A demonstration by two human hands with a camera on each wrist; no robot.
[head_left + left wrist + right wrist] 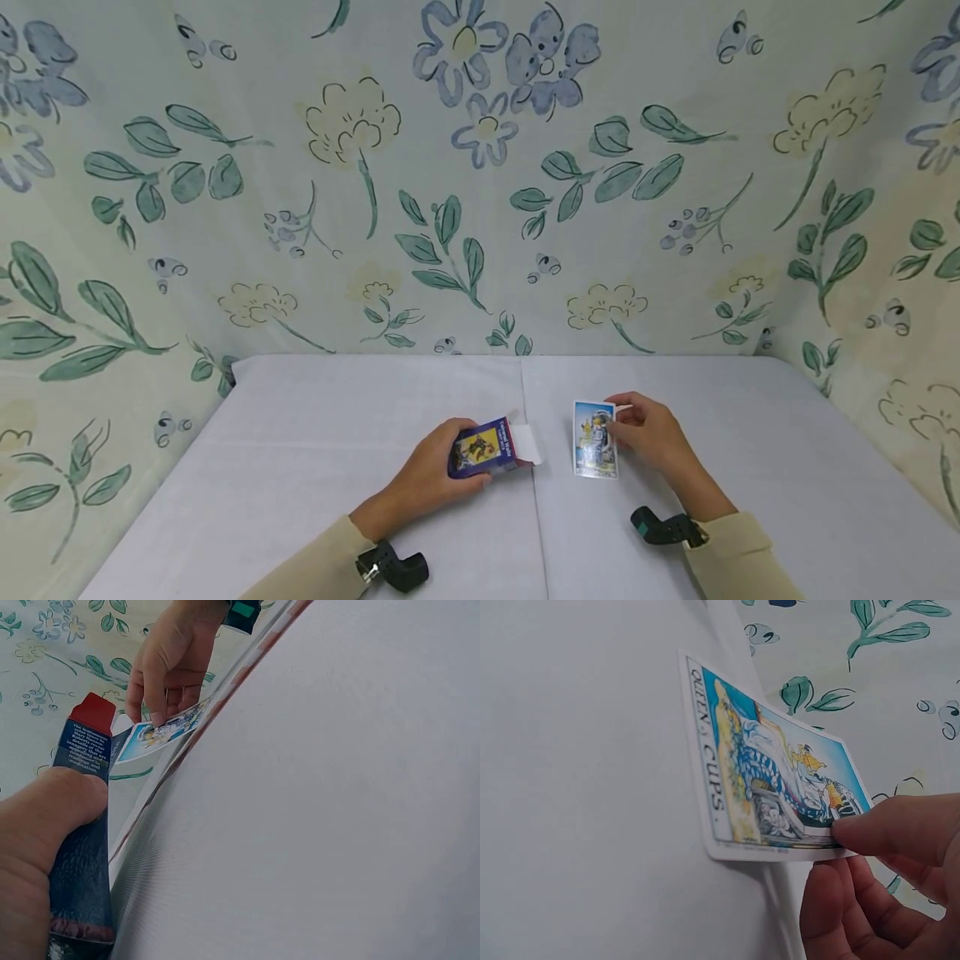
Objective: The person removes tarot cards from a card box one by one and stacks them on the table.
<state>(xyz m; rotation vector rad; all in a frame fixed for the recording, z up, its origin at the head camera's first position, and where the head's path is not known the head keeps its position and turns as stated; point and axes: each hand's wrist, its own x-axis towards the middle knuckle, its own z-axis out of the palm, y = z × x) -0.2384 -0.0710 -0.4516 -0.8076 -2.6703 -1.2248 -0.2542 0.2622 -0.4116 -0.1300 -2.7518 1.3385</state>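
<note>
My left hand (427, 467) grips a dark blue card box (480, 450) with a yellow picture panel on its front. The box's end flap (527, 444) hangs open toward the right, and its red tab (94, 712) shows in the left wrist view. To the right, my right hand (651, 429) pinches a tarot card (595, 440) by its right edge between thumb and fingers. In the right wrist view the card's face is visible, lettered "Queen of Cups", with the thumb (889, 829) on the picture side. How full the box is stays hidden.
A white cloth with a crease down its middle covers the table (300, 417). Behind and at both sides hangs a floral curtain (480, 208). Black camera mounts (401, 568) are strapped to both wrists, over beige sleeves.
</note>
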